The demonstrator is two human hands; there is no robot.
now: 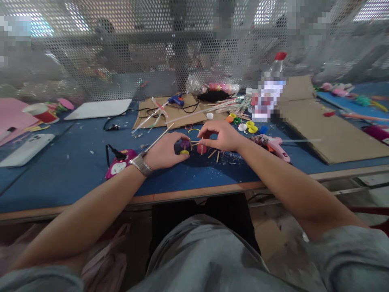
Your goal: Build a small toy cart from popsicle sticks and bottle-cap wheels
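My left hand [165, 150] is curled, thumb and fingers closed around a small piece with a yellow bottle cap [184, 152] and a purple part [184, 143]. My right hand [223, 136] pinches at a red cap-like piece [201, 149] with short wooden sticks against it; the fingertips partly hide the exact grip. Thin sticks span the gap between the two pieces. Loose cut sticks [218, 156] lie on the blue table just below my right hand. Beyond my left wrist a long thin stick [159, 137] slants up.
A pink glue gun [276, 148] lies right of my right hand, and a magenta device [120, 164] with a cable sits left. Behind are coloured bottle caps [252, 127], a blue glue gun [176, 100] on cardboard [188, 115], and a bottle [278, 67]. More cardboard [328, 129] lies right.
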